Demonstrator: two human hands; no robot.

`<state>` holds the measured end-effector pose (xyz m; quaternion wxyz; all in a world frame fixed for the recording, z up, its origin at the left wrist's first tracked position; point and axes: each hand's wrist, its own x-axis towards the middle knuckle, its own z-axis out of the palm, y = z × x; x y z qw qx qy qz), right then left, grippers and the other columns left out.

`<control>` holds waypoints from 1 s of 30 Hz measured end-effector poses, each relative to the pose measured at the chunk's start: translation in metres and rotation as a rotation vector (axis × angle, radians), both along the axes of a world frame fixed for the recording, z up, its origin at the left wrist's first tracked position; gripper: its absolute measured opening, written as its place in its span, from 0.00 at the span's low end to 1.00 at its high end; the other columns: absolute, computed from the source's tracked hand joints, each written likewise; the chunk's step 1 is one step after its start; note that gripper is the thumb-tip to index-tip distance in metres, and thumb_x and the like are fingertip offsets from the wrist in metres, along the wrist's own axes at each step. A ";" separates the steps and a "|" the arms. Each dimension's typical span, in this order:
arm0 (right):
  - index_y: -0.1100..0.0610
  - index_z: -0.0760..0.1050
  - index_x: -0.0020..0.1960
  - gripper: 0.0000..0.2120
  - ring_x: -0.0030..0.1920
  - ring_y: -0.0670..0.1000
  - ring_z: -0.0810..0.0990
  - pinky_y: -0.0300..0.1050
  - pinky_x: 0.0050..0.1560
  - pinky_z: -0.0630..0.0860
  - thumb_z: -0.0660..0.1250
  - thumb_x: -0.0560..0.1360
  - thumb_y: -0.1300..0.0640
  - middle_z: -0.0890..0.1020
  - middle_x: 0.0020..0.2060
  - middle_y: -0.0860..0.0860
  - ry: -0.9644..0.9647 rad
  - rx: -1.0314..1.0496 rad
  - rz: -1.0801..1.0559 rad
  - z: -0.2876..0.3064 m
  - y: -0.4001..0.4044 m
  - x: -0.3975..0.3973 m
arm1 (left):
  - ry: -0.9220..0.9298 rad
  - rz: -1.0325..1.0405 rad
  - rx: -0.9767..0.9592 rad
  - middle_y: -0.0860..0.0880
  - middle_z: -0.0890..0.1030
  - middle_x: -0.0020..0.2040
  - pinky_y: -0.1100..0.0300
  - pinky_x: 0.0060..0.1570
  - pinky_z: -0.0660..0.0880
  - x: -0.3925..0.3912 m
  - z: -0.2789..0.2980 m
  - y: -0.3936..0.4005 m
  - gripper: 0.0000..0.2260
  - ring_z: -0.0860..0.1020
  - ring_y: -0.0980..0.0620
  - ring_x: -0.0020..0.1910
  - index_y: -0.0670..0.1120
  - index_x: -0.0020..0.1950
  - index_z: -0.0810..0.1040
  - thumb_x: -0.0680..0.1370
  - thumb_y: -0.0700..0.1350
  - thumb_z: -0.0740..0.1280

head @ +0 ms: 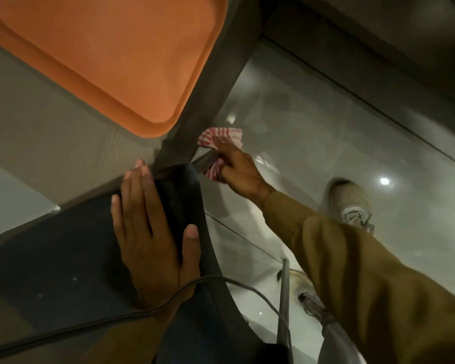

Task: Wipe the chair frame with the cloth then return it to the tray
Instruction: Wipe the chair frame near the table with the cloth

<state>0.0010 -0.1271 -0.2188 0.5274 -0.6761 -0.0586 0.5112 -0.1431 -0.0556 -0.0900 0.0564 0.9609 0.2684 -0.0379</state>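
Observation:
My right hand (238,168) grips a red-and-white striped cloth (221,139) and presses it against a dark bar of the chair frame (204,162), just beyond the table's corner. My left hand (153,232) lies flat, fingers spread, on the dark chair seat (63,258) near its front corner. An orange tray (111,56) sits on the grey table (37,143) at the upper left, with nothing in it. Part of the cloth is hidden under my fingers.
A thin grey cable (168,292) runs across the seat and over my left wrist. A grey chair leg (284,298) stands near my feet on the glossy tiled floor (326,127). My shoe (350,203) is at the right.

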 end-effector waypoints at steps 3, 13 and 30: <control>0.55 0.64 0.81 0.37 0.81 0.50 0.64 0.43 0.82 0.61 0.61 0.75 0.78 0.68 0.80 0.51 -0.033 0.095 0.033 0.038 -0.017 -0.013 | 0.005 0.003 -0.016 0.35 0.63 0.86 0.45 0.89 0.50 0.002 0.001 0.001 0.35 0.61 0.37 0.87 0.37 0.86 0.56 0.87 0.60 0.46; 0.65 0.73 0.74 0.25 0.75 0.45 0.69 0.33 0.76 0.66 0.64 0.78 0.76 0.76 0.73 0.61 -0.320 0.209 -0.091 0.048 -0.019 -0.038 | -0.008 0.028 -0.020 0.37 0.62 0.86 0.50 0.89 0.46 0.003 -0.001 0.000 0.35 0.59 0.40 0.87 0.39 0.87 0.56 0.85 0.58 0.50; 0.65 0.84 0.58 0.12 0.45 0.61 0.75 0.50 0.45 0.74 0.70 0.79 0.58 0.84 0.48 0.60 -0.191 -0.052 -0.204 -0.050 0.008 -0.017 | 0.018 0.013 -0.027 0.38 0.61 0.87 0.45 0.89 0.51 0.000 0.002 0.001 0.36 0.59 0.39 0.88 0.35 0.86 0.59 0.84 0.56 0.53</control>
